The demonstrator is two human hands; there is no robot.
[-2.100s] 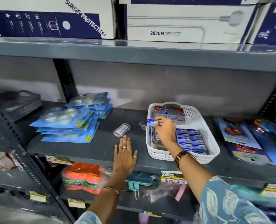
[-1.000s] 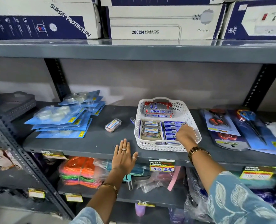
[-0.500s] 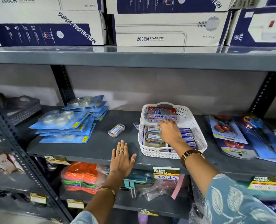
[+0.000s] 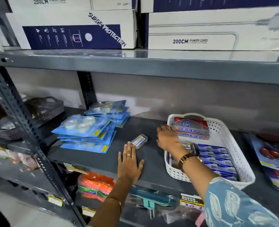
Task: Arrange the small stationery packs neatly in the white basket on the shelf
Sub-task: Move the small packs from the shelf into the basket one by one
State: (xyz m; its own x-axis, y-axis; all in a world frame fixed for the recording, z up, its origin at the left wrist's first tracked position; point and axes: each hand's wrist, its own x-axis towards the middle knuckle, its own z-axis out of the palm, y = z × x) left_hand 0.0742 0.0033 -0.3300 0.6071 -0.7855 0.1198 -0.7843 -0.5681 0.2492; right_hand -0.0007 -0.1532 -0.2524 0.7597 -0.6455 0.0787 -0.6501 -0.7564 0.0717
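Note:
The white basket [image 4: 226, 134] stands on the grey shelf [image 4: 101, 158]. Rows of small blue packs [image 4: 215, 158] lie in its right half, and red and silver boxes [image 4: 191, 128] are stacked at its back. My right hand [image 4: 167, 139] reaches over the basket's left rim and lies palm down on the shelf just beside it. What sits under its fingers is hidden. My left hand [image 4: 130, 163] rests flat and empty on the shelf, its fingertips touching a small clear case [image 4: 139, 140].
Stacks of blue blister packs [image 4: 86, 130] lie to the left on the shelf. Scissors packs [image 4: 273, 154] lie to the right of the basket. A grey basket [image 4: 44, 108] and a slanted steel upright [image 4: 19, 115] stand far left. Large cartons [image 4: 80, 28] sit on the shelf overhead.
My right hand has left the inside of the basket and moved left over its rim onto the shelf. The left hand has stayed flat in place. The view has shifted left.

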